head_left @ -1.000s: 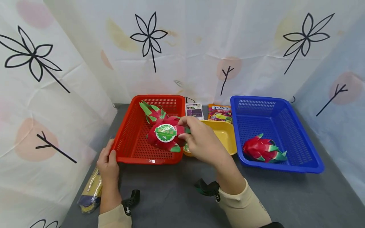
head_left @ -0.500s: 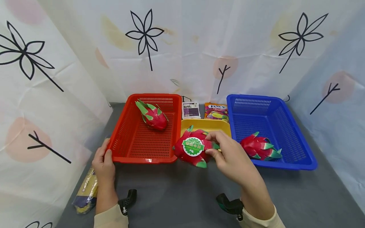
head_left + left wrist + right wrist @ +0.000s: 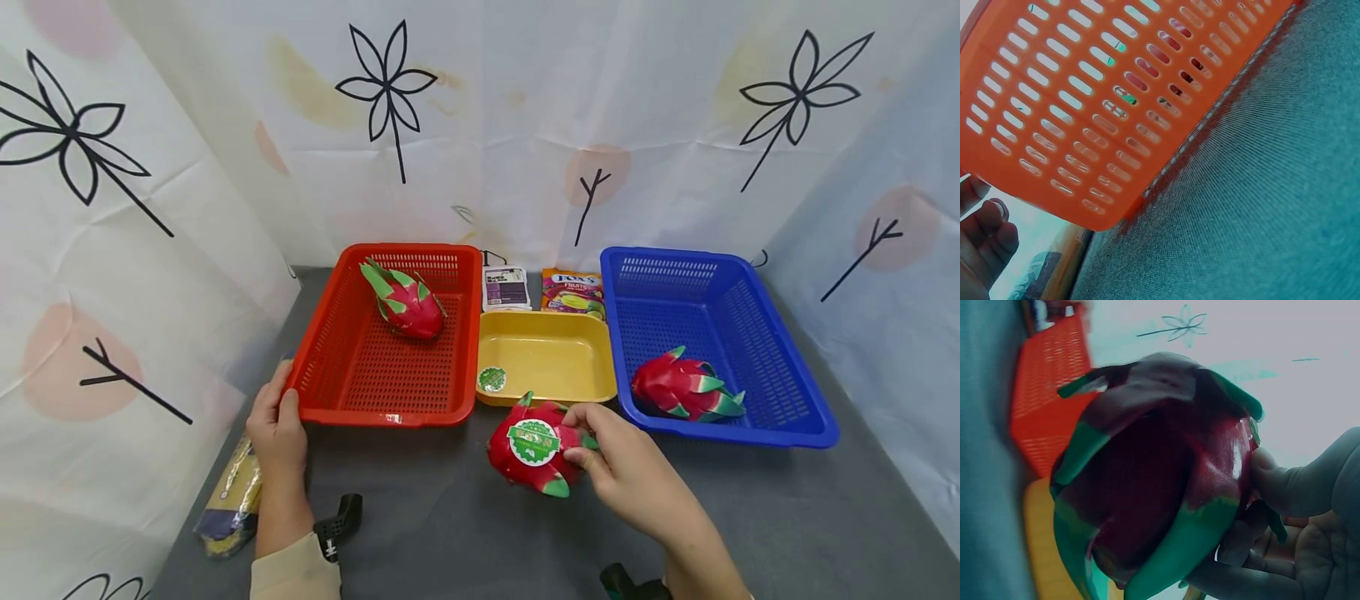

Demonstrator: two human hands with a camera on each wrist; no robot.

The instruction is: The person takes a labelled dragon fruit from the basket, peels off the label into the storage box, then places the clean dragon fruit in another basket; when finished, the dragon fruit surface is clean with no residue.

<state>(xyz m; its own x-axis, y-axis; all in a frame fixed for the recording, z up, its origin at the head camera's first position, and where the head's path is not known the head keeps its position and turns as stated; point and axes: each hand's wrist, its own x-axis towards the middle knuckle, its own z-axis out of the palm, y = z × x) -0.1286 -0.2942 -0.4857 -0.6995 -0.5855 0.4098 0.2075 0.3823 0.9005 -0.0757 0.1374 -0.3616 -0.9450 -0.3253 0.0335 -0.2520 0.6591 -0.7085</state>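
In the head view my right hand (image 3: 630,475) holds a dragon fruit (image 3: 517,460) with a round green-and-white sticker, pinched at its green tip in front of the yellow tray (image 3: 551,354). The right wrist view shows that dragon fruit (image 3: 1147,469) close up, thumb and fingers on its side. My left hand (image 3: 277,429) grips the left front corner of the red basket (image 3: 390,417). A second dragon fruit (image 3: 411,308) lies at the back inside that basket. Another dragon fruit (image 3: 686,387) lies in the front of the blue basket (image 3: 795,437).
A green round sticker (image 3: 492,379) shows at the yellow tray's left front. Behind the tray are a white-and-purple packet (image 3: 506,288) and a Fox's candy bag (image 3: 573,292). A yellow-and-purple plastic package (image 3: 234,500) lies left of my left forearm. Patterned cloth walls (image 3: 525,117) enclose the grey table.
My right hand has carried the stickered dragon fruit from above the red basket rightward and toward me, past the yellow tray. My left hand has stayed at the red basket's corner.
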